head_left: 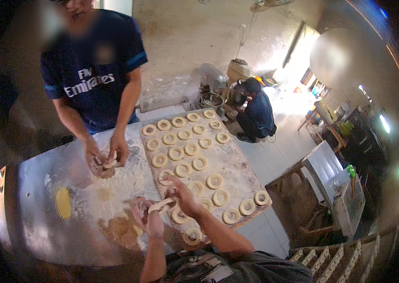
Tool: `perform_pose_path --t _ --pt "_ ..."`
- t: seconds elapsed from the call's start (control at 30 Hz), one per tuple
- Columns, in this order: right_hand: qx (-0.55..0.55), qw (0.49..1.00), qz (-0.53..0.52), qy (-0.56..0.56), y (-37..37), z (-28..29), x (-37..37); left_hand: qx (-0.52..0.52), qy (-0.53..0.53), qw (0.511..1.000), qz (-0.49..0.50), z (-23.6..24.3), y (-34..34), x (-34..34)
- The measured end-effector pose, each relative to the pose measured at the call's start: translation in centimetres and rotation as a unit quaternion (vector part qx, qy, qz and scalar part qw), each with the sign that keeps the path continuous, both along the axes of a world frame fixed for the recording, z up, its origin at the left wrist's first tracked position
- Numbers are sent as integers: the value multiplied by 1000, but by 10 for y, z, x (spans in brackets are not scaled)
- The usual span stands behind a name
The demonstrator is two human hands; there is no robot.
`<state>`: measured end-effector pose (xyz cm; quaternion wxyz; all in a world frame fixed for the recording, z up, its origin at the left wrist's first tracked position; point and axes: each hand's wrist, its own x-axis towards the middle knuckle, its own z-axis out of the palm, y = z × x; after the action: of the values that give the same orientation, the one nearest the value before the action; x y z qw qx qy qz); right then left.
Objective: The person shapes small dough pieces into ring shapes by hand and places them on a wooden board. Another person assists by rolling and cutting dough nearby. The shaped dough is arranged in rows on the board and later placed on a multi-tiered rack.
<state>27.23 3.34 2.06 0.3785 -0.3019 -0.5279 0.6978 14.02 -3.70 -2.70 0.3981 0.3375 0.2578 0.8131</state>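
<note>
My left hand (146, 217) and my right hand (180, 198) grip a pale dough strip (161, 205), one at each end, above the left edge of a floured board (237, 170). Several rows of dough rings (191, 149) lie on that board, some close around my right hand. Left of my hands, brownish scraps and a patch of flour (119, 231) lie on the metal table (44, 236), with a yellow smear (62, 203) farther left.
Across the table a person in a navy shirt (91, 108) handles dough. Another person (256, 111) squats by pots on the tiled floor (275, 155) beyond the board. A side table (327, 165) stands at right; racks with dough rings (336, 259) are at lower right.
</note>
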Motion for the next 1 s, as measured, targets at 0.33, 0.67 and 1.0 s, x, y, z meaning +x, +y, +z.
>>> perform_pose_path --t 0.33,0.67,1.0 --pt "-8 999 -14 -32 -9 30 132 -242 340 908 16 58 16 152" --pt "121 956 -144 -226 -15 23 214 -203 323 917 -117 53 39 229" --pt "-13 978 -160 -131 -7 6 262 -181 448 872 -76 43 56 275"
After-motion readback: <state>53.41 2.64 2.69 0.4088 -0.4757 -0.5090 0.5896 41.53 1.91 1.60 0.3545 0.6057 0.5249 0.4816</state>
